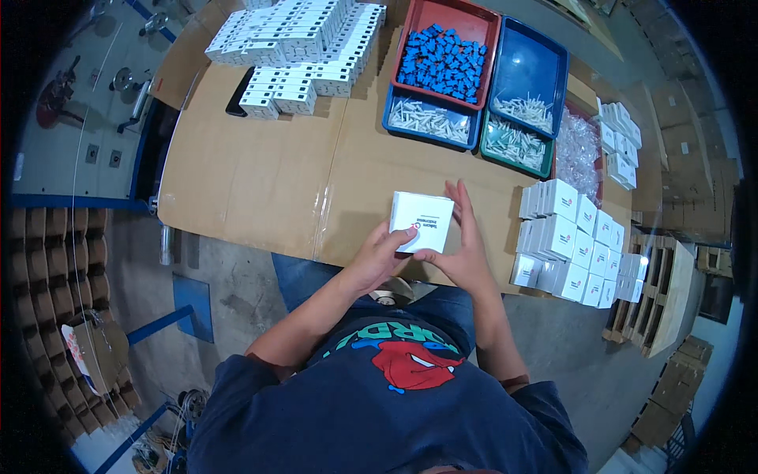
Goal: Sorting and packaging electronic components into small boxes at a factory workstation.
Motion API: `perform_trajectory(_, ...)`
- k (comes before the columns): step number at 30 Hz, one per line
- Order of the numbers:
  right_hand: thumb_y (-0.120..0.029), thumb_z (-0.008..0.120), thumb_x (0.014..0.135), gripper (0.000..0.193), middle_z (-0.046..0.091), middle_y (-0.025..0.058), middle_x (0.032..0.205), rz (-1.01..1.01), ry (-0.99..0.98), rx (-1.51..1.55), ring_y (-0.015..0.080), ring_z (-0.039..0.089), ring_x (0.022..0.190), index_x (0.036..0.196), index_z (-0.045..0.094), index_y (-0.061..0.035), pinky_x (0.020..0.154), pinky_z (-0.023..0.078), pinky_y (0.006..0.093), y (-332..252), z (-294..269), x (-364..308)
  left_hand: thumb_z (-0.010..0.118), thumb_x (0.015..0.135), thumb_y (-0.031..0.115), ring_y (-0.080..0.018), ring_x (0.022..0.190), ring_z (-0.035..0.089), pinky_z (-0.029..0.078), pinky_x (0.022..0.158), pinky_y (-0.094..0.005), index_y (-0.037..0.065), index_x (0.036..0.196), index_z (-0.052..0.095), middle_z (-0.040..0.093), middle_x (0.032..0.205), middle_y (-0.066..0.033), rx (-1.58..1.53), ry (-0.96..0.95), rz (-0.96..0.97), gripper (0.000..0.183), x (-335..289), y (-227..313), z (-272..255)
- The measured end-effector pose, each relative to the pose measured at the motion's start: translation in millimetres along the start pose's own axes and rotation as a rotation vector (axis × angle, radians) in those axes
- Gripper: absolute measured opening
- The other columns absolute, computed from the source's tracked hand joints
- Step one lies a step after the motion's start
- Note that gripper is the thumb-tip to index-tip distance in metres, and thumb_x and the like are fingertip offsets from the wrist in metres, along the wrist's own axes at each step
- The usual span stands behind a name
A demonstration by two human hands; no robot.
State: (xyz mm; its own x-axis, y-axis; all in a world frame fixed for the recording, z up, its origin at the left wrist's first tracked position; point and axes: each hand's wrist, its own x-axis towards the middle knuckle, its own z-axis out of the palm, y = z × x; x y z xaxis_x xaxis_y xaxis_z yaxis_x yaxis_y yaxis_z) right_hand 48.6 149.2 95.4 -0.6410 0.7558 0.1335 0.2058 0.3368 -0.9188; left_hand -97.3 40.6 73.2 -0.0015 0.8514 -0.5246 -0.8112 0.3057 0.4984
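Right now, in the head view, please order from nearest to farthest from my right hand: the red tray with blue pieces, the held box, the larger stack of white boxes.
1. Held box, just left of the right hand.
2. Larger box stack, to its right.
3. Red tray, ahead.

2 hands (371, 262) (469, 265), 1 held bx (430, 215), 2 blu trays (527, 67) (429, 141).

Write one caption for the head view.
Left hand holding a white box, right hand at its edge; beyond, a red tray of blue parts.
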Motion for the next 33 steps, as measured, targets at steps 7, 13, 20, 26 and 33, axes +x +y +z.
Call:
perform_trajectory(7, -0.029, 0.075, 0.095, 0.035, 0.074, 0.0046, 0.087, 0.432, -0.432, 0.230, 0.0132, 0.068, 0.082, 0.114, 0.073, 0.0008, 0.076, 0.054, 0.0313, 27.4, -6.3, -10.4, 0.062, 0.102, 0.023, -0.0158, 0.117, 0.061, 0.047, 0.104, -0.0341, 0.000, 0.136, 0.054, 0.066, 0.122, -0.0085, 0.239, 0.094, 0.345, 0.041, 17.3, -15.4, -30.5)
perform_trajectory(13, -0.024, 0.076, 0.095, 0.028, 0.069, -0.0028, 0.082, 0.314, -0.323, 0.393, 0.0049, 0.057, 0.072, 0.110, 0.074, -0.0005, 0.065, 0.048, 0.0260, 21.9, 0.2, -18.0, 0.074, 0.095, 0.013, -0.0149, 0.108, 0.066, 0.053, 0.095, -0.0328, 0.001, 0.131, 0.058, 0.070, 0.118, -0.0071, 0.389, 0.027, 0.424, 0.041, 4.4, -5.7, -20.2)
perform_trajectory(20, -0.026, 0.084, 0.086, 0.027, 0.067, 0.0072, 0.071, -0.002, -0.206, 0.118, 0.0143, 0.059, 0.059, 0.089, 0.073, -0.0010, 0.054, 0.045, 0.0318, 8.3, 0.7, -17.1, 0.077, 0.091, 0.008, -0.0201, 0.110, 0.069, 0.056, 0.097, -0.0360, 0.000, 0.132, 0.059, 0.071, 0.120, -0.0104, 0.283, -0.106, 0.318, 0.045, 6.7, 1.2, -37.1)
perform_trajectory(26, -0.031, 0.086, 0.082, 0.036, 0.060, 0.0105, 0.065, -0.103, -0.202, 0.051, 0.0253, 0.061, 0.058, 0.079, 0.067, -0.0012, 0.053, 0.046, 0.0351, 9.3, -1.7, -13.8, 0.076, 0.090, 0.003, -0.0221, 0.117, 0.066, 0.053, 0.103, -0.0390, 0.000, 0.134, 0.057, 0.068, 0.125, -0.0108, 0.115, -0.198, 0.288, 0.048, -0.1, 10.0, -30.6)
perform_trajectory(33, -0.025, 0.081, 0.088, 0.030, 0.070, 0.0132, 0.082, -0.091, -0.332, -0.029, 0.0256, 0.067, 0.070, 0.104, 0.072, -0.0011, 0.063, 0.052, 0.0340, 8.0, -12.1, -13.3, 0.078, 0.086, 0.000, -0.0207, 0.116, 0.066, 0.053, 0.100, -0.0352, 0.001, 0.129, 0.061, 0.068, 0.124, -0.0100, 0.270, -0.174, 0.279, 0.046, -1.9, 12.5, -37.9)
